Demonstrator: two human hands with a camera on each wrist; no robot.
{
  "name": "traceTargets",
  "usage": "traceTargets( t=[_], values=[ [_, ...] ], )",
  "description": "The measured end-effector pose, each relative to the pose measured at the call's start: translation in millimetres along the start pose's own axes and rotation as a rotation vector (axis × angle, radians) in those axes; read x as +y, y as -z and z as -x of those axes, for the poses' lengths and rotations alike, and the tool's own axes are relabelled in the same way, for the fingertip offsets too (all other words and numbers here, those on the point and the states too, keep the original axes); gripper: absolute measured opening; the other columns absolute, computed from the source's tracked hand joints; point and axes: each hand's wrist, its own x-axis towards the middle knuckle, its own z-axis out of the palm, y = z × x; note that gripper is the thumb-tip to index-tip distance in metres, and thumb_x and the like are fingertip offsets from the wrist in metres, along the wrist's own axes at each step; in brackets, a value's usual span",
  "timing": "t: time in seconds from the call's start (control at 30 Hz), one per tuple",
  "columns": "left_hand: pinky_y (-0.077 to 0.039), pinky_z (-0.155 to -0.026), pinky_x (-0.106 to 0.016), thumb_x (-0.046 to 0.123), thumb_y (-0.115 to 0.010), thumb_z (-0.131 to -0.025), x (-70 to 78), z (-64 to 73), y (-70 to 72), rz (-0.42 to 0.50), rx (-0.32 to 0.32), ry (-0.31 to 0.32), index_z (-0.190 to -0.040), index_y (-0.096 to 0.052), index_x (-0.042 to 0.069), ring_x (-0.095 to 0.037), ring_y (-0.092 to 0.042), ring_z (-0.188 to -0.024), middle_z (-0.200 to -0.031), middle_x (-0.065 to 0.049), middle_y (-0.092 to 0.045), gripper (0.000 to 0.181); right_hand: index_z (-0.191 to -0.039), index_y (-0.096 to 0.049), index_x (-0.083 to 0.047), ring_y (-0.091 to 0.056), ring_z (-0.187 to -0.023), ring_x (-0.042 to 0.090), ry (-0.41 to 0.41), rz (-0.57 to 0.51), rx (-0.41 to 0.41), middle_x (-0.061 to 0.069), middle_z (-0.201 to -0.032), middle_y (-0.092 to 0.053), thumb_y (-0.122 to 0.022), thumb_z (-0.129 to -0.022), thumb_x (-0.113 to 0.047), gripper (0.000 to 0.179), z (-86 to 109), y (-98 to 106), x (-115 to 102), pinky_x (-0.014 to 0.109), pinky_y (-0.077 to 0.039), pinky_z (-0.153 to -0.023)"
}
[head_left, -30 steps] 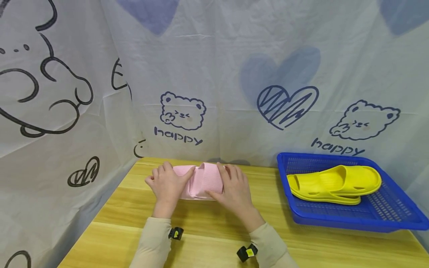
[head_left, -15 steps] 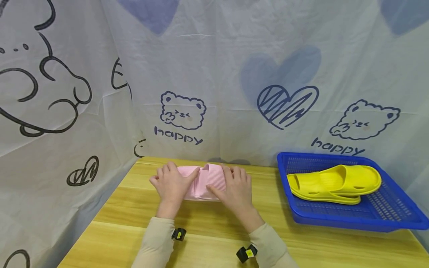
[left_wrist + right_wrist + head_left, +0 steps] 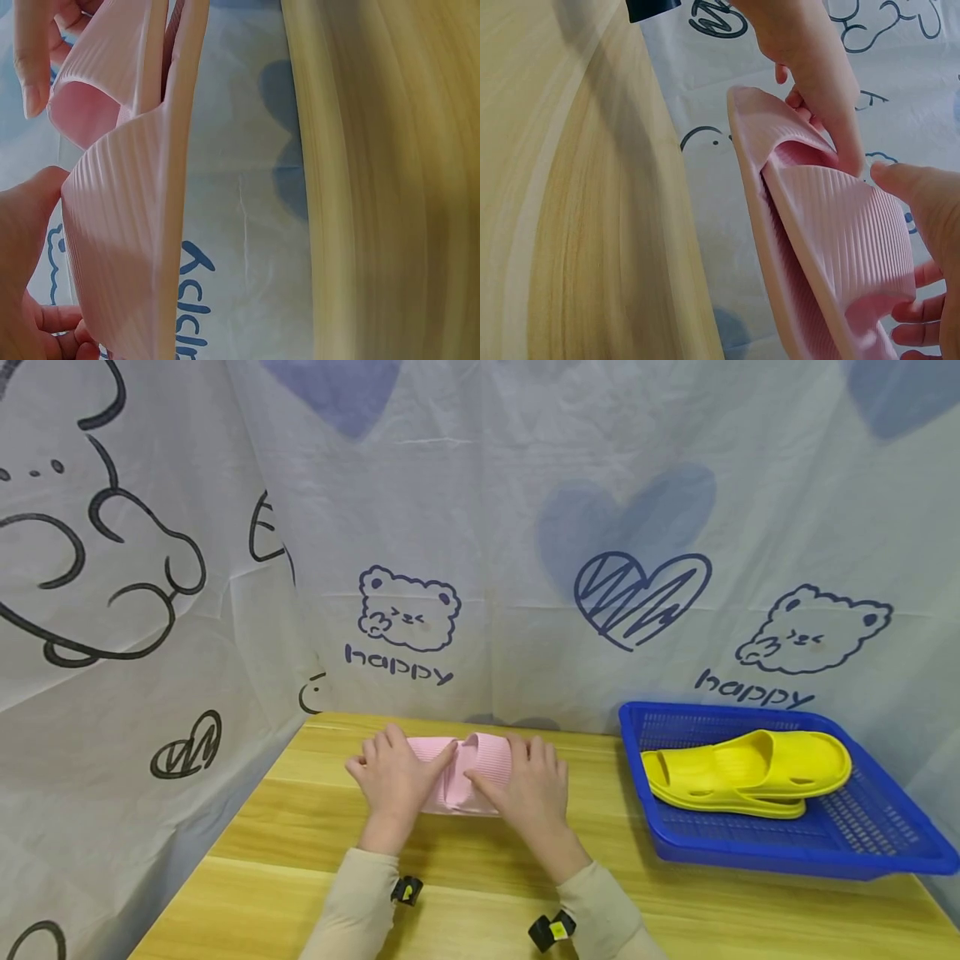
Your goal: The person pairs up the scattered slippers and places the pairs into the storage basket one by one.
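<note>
Two pink slippers (image 3: 491,758) with ribbed straps are held together, partly overlapping, above the wooden table. Around their left end my left hand (image 3: 393,774) grips, thumb on the strap side and fingers bent behind. The right hand (image 3: 536,785) holds the other end, its thumb at the right strap's edge. In the left wrist view, a gap shows between the pink slippers (image 3: 120,232) and the tabletop. From the right wrist, one pink slipper (image 3: 840,225) sits over the other, with a dark slit between their soles. Parts of the fingers are hidden behind them.
To the right, a blue plastic basket (image 3: 750,857) stands on the wooden table (image 3: 480,902). It contains a pair of yellow slippers (image 3: 720,768), one lying over the other. A printed white cloth (image 3: 517,635) hangs behind the table and along its left side.
Over the last second, the pink slippers have shifted slightly right and a little nearer to me. My left hand moved right with them; the right hand moved only slightly. The basket stayed put.
</note>
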Motion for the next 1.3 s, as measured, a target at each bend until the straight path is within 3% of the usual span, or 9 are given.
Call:
traceTargets(
  t=[0.4, 0.7, 1.1, 1.3],
  values=[
    [-0.033, -0.078, -0.049, 0.080, -0.062, -0.068, 5.2, 4.8, -2.5, -0.022, 0.007, -0.031, -0.096, -0.048, 0.003, -0.032, -0.047, -0.084, -0.087, -0.015, -0.055, 0.083, -0.125, -0.055, -0.007, -0.049, -0.095, 0.027, -0.077, -0.048, -0.062, 0.013, -0.105, -0.052, -0.067, -0.075, -0.070, 0.082, -0.5, 3.8, -2.1, 0.039, -0.047, -0.080],
    [-0.032, -0.076, -0.049, 0.079, -0.062, -0.069, 7.7, 7.6, -3.1, -0.025, 0.016, -0.040, -0.091, -0.046, 0.005, -0.031, -0.046, -0.081, -0.083, -0.014, -0.053, 0.079, -0.122, -0.054, -0.002, -0.052, -0.092, 0.030, -0.069, -0.165, 0.016, 0.017, -0.103, -0.050, -0.076, -0.075, -0.050, 0.070, 0.7, 0.9, 0.1, 0.041, -0.055, -0.068],
    [-0.032, -0.074, -0.048, 0.082, -0.058, -0.071, 9.7, 9.0, -4.0, -0.034, 0.021, -0.056, -0.087, -0.047, 0.006, -0.031, -0.046, -0.080, -0.082, -0.014, -0.053, 0.078, -0.125, -0.051, 0.001, -0.053, -0.100, 0.035, -0.057, -0.272, 0.073, 0.021, -0.108, -0.049, -0.078, -0.076, -0.039, 0.069, 0.3, 2.6, 2.3, 0.047, -0.055, -0.079],
    [-0.032, -0.077, -0.049, 0.079, -0.058, -0.074, 12.0, 9.3, -1.7, -0.021, -0.022, -0.072, -0.088, -0.047, 0.008, -0.031, -0.047, -0.084, -0.085, -0.013, -0.054, 0.073, -0.126, -0.052, 0.001, -0.054, -0.102, 0.036, -0.055, -0.260, 0.096, 0.022, -0.111, -0.050, -0.077, -0.076, -0.040, 0.069, -2.6, 0.0, 8.5, 0.048, -0.056, -0.080]
  ],
)
